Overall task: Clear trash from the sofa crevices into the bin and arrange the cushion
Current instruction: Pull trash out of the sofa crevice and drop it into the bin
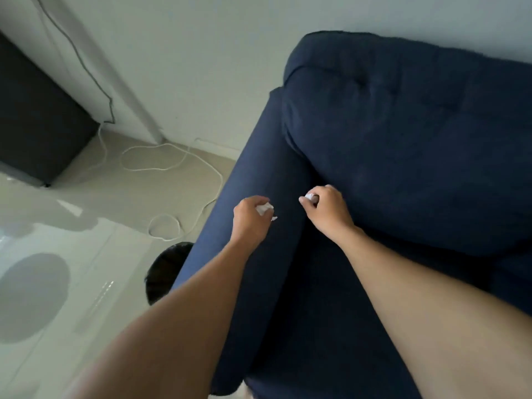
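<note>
Over the navy sofa's armrest (pixel 259 180), our left hand (pixel 250 217) and right hand (pixel 325 211) each clutch crumpled paper, the left wad (pixel 264 208) and the right wad (pixel 310 196), and a loose scrap could slip back into the crevice (pixel 302 174) before reaching the bin (pixel 165 269).

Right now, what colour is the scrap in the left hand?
White, crumpled paper scrap in the left hand, clearest in the head view.

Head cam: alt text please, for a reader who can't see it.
Two bare hands over a navy sofa armrest: left hand and right hand each hold crumpled white paper. A black bin and white cable are on the floor left.
</note>
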